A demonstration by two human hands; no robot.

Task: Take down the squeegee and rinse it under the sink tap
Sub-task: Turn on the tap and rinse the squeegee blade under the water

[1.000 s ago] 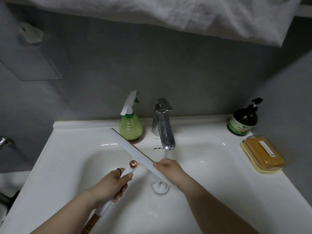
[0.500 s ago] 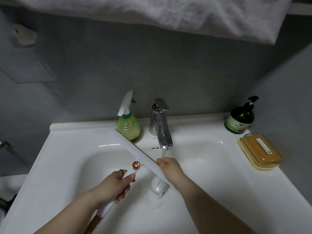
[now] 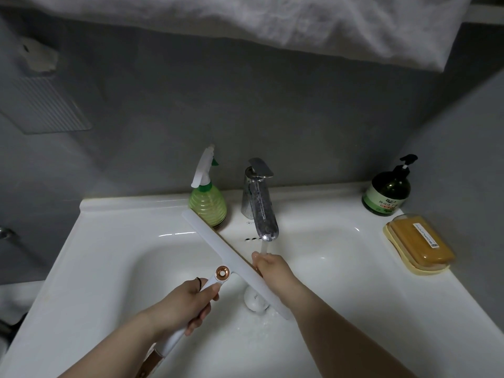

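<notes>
Head cam has you over the white sink (image 3: 90, 257), left hand (image 3: 181, 304) wrapped tight round the squeegee (image 3: 226, 252) handle, with its white blade slanting across the basin right under the chrome tap (image 3: 260, 205). Your right hand (image 3: 272, 268) is curled on the blade's far edge, fingers right in the running water. Green spray bottle (image 3: 208, 203) sits just behind the blade's far tip, and a dark soap pump (image 3: 387, 192) and yellow soap dish (image 3: 420, 245) sit off to the right.
</notes>
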